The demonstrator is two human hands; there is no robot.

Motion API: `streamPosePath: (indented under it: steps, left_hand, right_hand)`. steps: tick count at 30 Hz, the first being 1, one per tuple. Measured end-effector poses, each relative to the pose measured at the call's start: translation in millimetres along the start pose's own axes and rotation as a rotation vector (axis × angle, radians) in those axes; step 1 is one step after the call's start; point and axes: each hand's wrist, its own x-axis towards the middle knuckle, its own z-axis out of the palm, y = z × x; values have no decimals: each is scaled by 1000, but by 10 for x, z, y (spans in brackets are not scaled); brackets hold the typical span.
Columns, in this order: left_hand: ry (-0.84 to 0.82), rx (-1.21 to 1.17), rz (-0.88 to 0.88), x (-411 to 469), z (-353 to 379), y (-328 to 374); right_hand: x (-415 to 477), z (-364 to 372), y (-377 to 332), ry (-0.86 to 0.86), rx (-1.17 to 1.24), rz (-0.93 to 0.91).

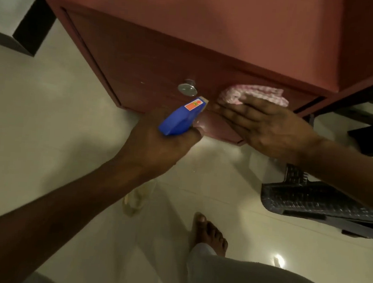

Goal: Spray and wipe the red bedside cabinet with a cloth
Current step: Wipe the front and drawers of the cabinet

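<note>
The red bedside cabinet [157, 49] fills the upper part of the head view, its door facing me with a round metal knob [187, 89]. My left hand [158, 146] grips a spray bottle with a blue head [180, 119], its nozzle pointing at the door just below the knob. My right hand [264, 127] presses a pink checked cloth [254, 95] flat against the door, to the right of the knob. The bottle's body is hidden under my left hand.
A dark woven stool or basket [314, 200] stands on the pale tiled floor [48, 130] at the right, close to my right forearm. A dark furniture leg [33, 28] is at the upper left. My bare foot [209, 232] is below the hands.
</note>
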Motion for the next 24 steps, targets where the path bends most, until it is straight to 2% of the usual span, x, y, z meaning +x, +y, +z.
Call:
streamPosePath:
  steps: [3,5,7,13,16,20,24]
  left_hand:
    - [-39,35,14,24,43,-89]
    - [-57,46,34,19,91,-144]
    - [-75,47,40,7,133,-168]
    - [-123,-27,60,28,176,-213]
    - [-112,-52,71,34,180,-219]
    - [-94,-74,64,14,170,-192]
    - [-101,-125,58,-29,117,-190]
  right_hand:
    - [-511,62,17,-213,-116,-88]
    - [-714,14,90,-249,-217,-104]
    - [-806,-88,187,-219,-222,-85]
    - [-584,-268,217,-4,-114,142]
    - [-255,-122,33,57,-125,139]
    - [-144,86,-137,-24,-87,90]
    - [-654,86,-121,-193,-80,39]
